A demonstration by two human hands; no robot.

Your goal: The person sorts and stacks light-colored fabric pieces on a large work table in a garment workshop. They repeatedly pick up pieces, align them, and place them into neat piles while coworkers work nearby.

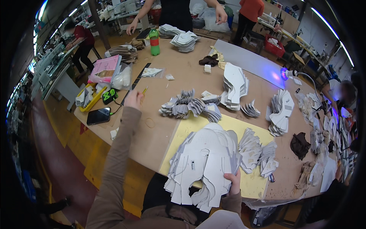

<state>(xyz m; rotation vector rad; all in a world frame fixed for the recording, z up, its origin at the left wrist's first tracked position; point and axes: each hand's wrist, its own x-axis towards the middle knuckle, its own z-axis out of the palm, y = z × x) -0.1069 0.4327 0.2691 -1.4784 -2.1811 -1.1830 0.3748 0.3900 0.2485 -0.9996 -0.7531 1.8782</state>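
Right fingers (233, 179) grip grey cutouts (202, 164) overhanging table edge (126, 147); left fingers (134, 98) pinch pencil (145, 90).

At the lower centre of the frame, a fanned stack of pale grey-white cut pattern pieces (204, 162) is seen, marked with thin dark lines and one small dark label. It is laid over a flat pale yellow rectangular mat (256, 184), which is set on a light brown tabletop (183, 72). The sleeves at the lower left are coloured taupe brown. At the upper left, a green plastic bottle with a red band (154, 41) and a pink patterned flat packet (105, 68) are shown. A black glossy phone (98, 116) is seen at the left. At the upper right, a violet-blue glow is cast by a small lamp (284, 73).
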